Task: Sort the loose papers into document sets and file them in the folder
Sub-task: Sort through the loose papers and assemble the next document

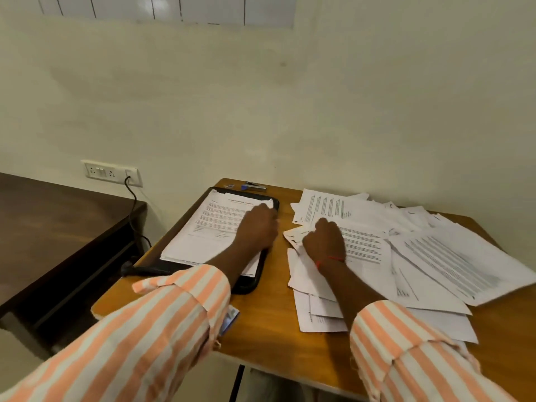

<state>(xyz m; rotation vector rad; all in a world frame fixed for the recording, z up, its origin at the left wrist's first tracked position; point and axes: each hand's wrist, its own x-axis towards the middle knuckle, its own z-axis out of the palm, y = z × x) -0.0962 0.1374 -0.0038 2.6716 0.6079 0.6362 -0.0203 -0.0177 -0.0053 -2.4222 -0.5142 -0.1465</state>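
Observation:
A black folder [249,285] lies open on the left half of the wooden table, with a neat stack of printed papers [208,227] on it. My left hand [256,230] rests on the right side of that stack, fingers curled down onto the top sheet. A scattered heap of loose papers [435,256] covers the right half of the table. My right hand [324,242] sits on the left end of the heap, fingers bent into the sheets; whether it grips one is not visible. A red thread circles that wrist.
A stapler [255,185] and a small blue item [229,186] lie at the table's far edge by the wall. A dark wooden desk [58,233] stands to the left, with a wall socket [111,172] and cable above it. A blue card [230,317] peeks from under my left sleeve.

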